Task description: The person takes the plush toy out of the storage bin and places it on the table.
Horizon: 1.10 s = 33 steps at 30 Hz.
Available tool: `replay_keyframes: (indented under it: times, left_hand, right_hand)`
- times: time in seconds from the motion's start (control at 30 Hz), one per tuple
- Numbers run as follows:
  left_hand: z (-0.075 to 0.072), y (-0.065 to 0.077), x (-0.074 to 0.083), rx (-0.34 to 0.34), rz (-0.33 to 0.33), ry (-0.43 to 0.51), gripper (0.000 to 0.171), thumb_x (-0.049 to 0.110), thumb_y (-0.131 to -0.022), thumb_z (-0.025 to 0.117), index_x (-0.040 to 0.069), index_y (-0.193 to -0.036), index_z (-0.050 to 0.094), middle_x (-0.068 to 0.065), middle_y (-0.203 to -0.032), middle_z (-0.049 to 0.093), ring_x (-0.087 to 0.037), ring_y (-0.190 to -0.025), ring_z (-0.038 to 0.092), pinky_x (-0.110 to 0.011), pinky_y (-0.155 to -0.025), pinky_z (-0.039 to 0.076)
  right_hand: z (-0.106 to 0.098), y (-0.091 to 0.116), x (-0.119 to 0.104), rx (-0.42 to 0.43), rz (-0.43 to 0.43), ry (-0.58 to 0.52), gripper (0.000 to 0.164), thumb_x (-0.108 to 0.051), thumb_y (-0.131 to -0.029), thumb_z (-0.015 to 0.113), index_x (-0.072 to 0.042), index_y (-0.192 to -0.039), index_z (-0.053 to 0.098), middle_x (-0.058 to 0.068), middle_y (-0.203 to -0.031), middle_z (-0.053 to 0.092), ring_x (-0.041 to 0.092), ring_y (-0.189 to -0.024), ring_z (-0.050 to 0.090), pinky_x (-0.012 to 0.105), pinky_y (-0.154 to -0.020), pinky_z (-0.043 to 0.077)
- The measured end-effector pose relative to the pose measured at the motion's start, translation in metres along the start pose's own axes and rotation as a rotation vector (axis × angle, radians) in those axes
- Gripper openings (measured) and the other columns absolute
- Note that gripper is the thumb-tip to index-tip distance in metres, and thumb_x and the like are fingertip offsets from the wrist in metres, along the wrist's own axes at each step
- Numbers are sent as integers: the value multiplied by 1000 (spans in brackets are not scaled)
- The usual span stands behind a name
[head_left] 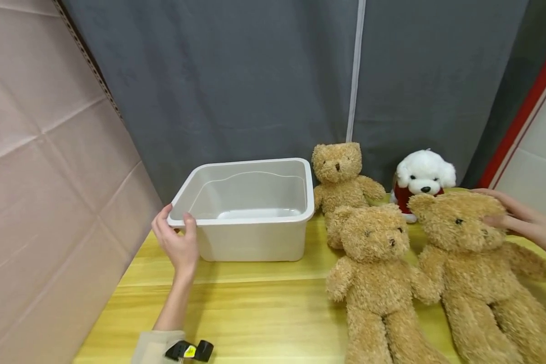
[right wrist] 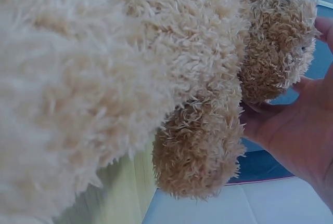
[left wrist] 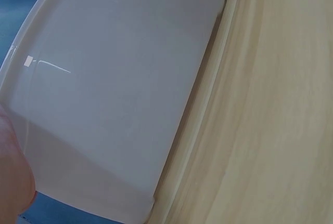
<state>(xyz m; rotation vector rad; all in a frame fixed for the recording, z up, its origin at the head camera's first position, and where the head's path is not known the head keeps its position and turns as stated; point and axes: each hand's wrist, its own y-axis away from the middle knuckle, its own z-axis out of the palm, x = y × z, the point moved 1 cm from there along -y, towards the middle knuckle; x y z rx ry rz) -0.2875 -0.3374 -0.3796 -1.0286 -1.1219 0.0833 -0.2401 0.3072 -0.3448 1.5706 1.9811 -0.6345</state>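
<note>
With thumb and fingers, my left hand (head_left: 178, 243) grips the rim at the near left corner of a pale grey plastic bin (head_left: 250, 243). Nothing lies inside the bin. In the left wrist view, the bin's outer wall (left wrist: 114, 83) fills much of the picture, the thumb (left wrist: 14, 174) at its edge. On the right, my right hand (head_left: 525, 220) holds the head of the rightmost brown teddy bear (head_left: 475, 275). Its thumb lies on the face and the fingers reach behind the head. The right wrist view shows the hand (right wrist: 302, 128) around the bear's head (right wrist: 278, 42).
A second teddy bear (head_left: 379, 283) lies beside the held one. Behind it, a third teddy bear (head_left: 338, 189) sits against the bin's right side. A white plush dog (head_left: 423, 172) in red sits at the back. A grey curtain (head_left: 236, 81) backs the wooden table (head_left: 255, 313).
</note>
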Motion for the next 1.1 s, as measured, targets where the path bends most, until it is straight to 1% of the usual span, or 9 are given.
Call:
replay_keyframes:
  times: [0.13, 0.27, 0.37, 0.6, 0.8, 0.9, 1.0, 1.03, 1.1]
  left_hand:
    - [-1, 1, -1, -2, -2, 4, 47, 16, -89, 59, -5, -131, 55, -20, -126, 50, -7, -100, 43, -23, -82, 36]
    - [-2, 0, -2, -8, -5, 3, 47, 16, -89, 59, -5, -132, 54, -19, -127, 49, -5, -100, 43, -22, -82, 36]
    - [-2, 0, -3, -14, -12, 2, 48, 16, -90, 59, -5, -132, 54, -19, -127, 49, -6, -101, 43, -22, -82, 36]
    - [-2, -1, -3, -29, -25, -19, 49, 18, -91, 58, -5, -134, 52, -19, -129, 47, -7, -101, 42, -23, -83, 35]
    - [-2, -6, -1, -37, -27, -64, 50, 21, -89, 62, -5, -131, 56, -21, -130, 44, -21, -111, 44, -33, -92, 37]
    - [-4, -6, -1, -31, 10, -112, 51, 23, -88, 64, -4, -131, 57, -21, -132, 44, -29, -120, 44, -43, -99, 37]
    - [-7, -8, 2, -19, 102, -174, 51, 24, -87, 64, -1, -132, 58, -21, -133, 46, -35, -123, 45, -50, -102, 35]
    - [-7, -9, 4, -17, 135, -193, 52, 24, -87, 64, 0, -133, 58, -21, -134, 46, -36, -123, 45, -51, -103, 34]
    - [-7, -11, 7, -21, 196, -220, 51, 24, -87, 64, 1, -133, 59, -21, -134, 49, -38, -122, 46, -54, -102, 34]
  right_hand:
    - [0, -2, -6, -3, 29, -3, 72, -31, -110, 38, -18, -162, -10, 41, -154, 5, 65, -126, 19, 69, -84, 36]
    - [0, -4, -9, -27, 64, -4, 77, -35, -110, 37, -8, -159, -16, 44, -154, -6, 68, -124, 18, 69, -82, 39]
    - [0, -5, -9, -37, 77, -17, 77, -36, -110, 36, -10, -159, -17, 44, -154, -10, 68, -124, 18, 68, -82, 40]
    - [-1, -8, -6, -21, 60, -39, 73, -36, -110, 35, -12, -161, -12, 44, -152, 0, 64, -121, 25, 69, -86, 39]
    - [-2, -9, -6, 24, 46, -31, 70, -36, -110, 32, -13, -162, -8, 43, -152, 3, 63, -124, 21, 69, -87, 34]
    - [-1, -9, -8, 100, -2, 4, 64, -31, -110, 34, -15, -163, 2, 35, -152, 16, 35, -125, 34, 60, -88, 36]
    - [-1, -9, -10, 200, -74, 35, 56, -23, -110, 39, -19, -161, 17, 3, -139, 37, -2, -109, 38, 34, -87, 40]
    - [-1, -9, -11, 227, -95, 39, 55, -21, -109, 41, -19, -160, 21, -6, -133, 39, -10, -102, 35, 25, -83, 39]
    - [-3, -10, -14, 261, -124, 42, 53, -18, -109, 43, -14, -159, 25, -11, -128, 38, -16, -100, 34, 14, -73, 34]
